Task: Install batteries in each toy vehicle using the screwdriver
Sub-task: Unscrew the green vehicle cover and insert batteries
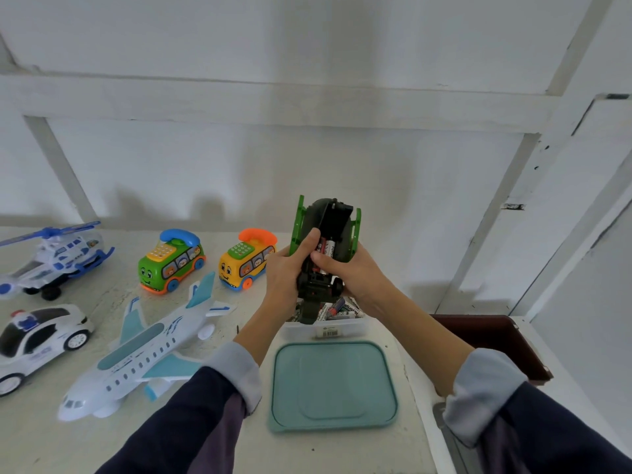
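Gripping a green-and-black toy point(325, 241) from both sides, the left hand point(287, 268) and right hand point(349, 268) hold it upside down above the white box point(321, 328) — its black underside faces the camera, the battery bay open, with white batteries point(330, 249) seated inside. Both thumbs curl onto the bay. The box, just under the toy, holds loose batteries, partly hidden by the toy's black wheels. Nearer than the box lies a teal lid point(333, 384). Left of the toy stand two phone buses point(171, 263) — plus a plane point(143, 354), helicopter point(54, 258) and police car point(37, 340).
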Motion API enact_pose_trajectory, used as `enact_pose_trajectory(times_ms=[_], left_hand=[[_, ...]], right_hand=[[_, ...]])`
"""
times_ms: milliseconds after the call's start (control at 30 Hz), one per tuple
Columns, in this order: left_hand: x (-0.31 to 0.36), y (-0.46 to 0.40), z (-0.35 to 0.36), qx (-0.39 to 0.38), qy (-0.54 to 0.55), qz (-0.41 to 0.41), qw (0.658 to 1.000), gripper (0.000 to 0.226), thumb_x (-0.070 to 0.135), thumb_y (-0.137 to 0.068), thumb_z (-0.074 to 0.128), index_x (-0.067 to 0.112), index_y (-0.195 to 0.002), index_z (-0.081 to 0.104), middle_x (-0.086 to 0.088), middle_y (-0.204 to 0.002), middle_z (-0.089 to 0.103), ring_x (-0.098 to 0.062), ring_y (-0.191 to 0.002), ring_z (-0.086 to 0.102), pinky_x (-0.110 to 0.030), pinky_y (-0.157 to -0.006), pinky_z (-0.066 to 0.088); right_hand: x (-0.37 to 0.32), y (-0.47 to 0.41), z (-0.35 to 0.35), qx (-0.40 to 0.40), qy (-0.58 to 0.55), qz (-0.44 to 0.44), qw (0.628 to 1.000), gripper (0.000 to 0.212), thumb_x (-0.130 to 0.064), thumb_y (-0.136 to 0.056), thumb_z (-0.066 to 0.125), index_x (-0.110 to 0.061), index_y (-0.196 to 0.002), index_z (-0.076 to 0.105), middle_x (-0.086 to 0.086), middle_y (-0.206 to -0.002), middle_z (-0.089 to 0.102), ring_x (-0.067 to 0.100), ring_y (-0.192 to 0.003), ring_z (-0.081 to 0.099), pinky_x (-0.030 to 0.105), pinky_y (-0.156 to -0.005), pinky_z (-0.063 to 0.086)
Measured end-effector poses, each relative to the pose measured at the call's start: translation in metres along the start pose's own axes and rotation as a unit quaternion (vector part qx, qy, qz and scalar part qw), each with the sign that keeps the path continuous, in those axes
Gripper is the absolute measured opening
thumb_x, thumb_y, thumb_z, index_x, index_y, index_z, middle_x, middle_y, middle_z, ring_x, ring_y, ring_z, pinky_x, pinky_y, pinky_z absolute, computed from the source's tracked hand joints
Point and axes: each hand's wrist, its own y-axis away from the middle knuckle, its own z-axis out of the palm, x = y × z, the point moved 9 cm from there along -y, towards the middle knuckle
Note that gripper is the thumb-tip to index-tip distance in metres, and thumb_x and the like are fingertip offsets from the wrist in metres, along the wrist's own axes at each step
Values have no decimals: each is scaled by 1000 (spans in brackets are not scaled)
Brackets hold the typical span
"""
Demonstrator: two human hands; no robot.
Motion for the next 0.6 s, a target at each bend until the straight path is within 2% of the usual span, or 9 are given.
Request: enact_pose_trajectory(times_ms=[100, 200, 300, 367, 400, 467, 533, 600], left_hand=[[1, -1, 5, -2, -5, -5, 1000, 20, 32, -78, 71, 13, -72, 70, -1, -69, 72, -16, -64, 69, -27, -64, 56], [0, -3, 6, -4, -1, -6, 1000, 23, 38, -71, 71, 15, -70, 71, -2, -67, 72, -17, -63, 68, -29, -64, 57], [-1, -2, 7, -1, 16, -6, 1000, 20, 29, -83, 68, 12, -73, 70, -1, -64, 71, -15, -59, 68, -26, -60, 57], [-2, -3, 7, -1, 22, -9, 1000, 20, 25, -88, 65, 11, -75, 69, 1, -63, 71, -13, -58, 68, -24, -57, 56], [-1, -3, 7, -3, 23, -10, 1000, 20, 25, -89, 64, 10, -77, 69, 1, -63, 71, -13, -58, 68, -23, -56, 55], [2, -6, 5, -4, 21, -8, 1000, 20, 28, -87, 65, 9, -78, 69, 0, -66, 71, -15, -59, 69, -26, -59, 56], [5, -9, 2, 1, 16, -10, 1000, 25, 33, -80, 68, 9, -77, 69, -2, -67, 71, -17, -58, 67, -30, -63, 57], [7, -11, 0, 7, 19, -12, 1000, 26, 35, -79, 70, 9, -75, 68, -3, -66, 70, -17, -55, 65, -29, -61, 56]], right_hand=[[-2, -2, -3, 32, -28, -17, 999, 59, -20, -69, 81, -9, -120, 52, 12, -105, 68, 21, -90, 70, 42, -71, 59], [-2, -1, -7, 63, -26, -19, 997, 65, -20, -63, 85, -10, -118, 52, 12, -103, 69, 23, -89, 70, 44, -73, 59], [-2, -3, -10, 70, -5, -16, 997, 70, -25, -60, 87, -10, -118, 52, 11, -101, 69, 22, -88, 70, 44, -72, 59], [-5, -3, -9, 59, 13, -6, 998, 79, -39, -57, 86, -9, -120, 50, 10, -104, 68, 20, -88, 70, 41, -70, 59], [-6, -2, -8, 46, 19, 5, 999, 87, -49, -54, 83, -10, -123, 46, 10, -107, 67, 20, -91, 69, 41, -71, 59], [-10, 2, -8, 26, 34, 28, 999, 100, -62, -53, 70, -13, -132, 35, 8, -118, 60, 22, -104, 63, 44, -84, 55], [-19, 6, -16, 34, 59, 26, 997, 97, -64, -65, 56, -16, -142, 21, 7, -134, 47, 24, -120, 50, 44, -98, 45], [-38, 9, -28, 70, 91, -20, 993, 86, -63, -77, 43, -19, -145, 14, 7, -143, 35, 23, -126, 41, 40, -102, 40]])
